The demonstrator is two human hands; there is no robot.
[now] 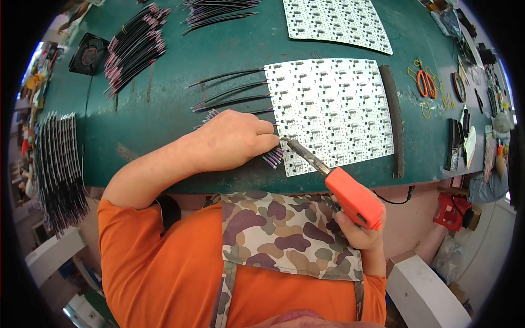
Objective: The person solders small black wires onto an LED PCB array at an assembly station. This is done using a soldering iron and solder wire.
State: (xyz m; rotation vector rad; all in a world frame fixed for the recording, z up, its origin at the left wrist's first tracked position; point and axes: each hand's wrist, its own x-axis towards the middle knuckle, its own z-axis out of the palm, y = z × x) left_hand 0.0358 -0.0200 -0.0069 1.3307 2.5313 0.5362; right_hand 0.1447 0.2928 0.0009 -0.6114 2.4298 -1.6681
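My left hand (235,139) is closed round a bundle of short wires (272,158), whose coloured ends stick out below the fingers. Its fingertips are at the left edge of a white circuit board panel (333,115) printed with many small repeated circuits. Gripped in my right hand (358,234) is a red soldering gun (355,198). The gun's tip meets the panel's edge right beside my left fingertips; whether it touches a wire is too small to tell. Several black-sleeved cables (232,88) extend leftward from the panel's upper left edge.
A dark strip (391,120) lies along the panel's right side. Another white panel (339,22) is at the back. Cable bundles (136,46) and a small black fan (89,53) sit at the far left. Orange-handled scissors (426,83) rest right; more cables (60,169) hang over the left edge.
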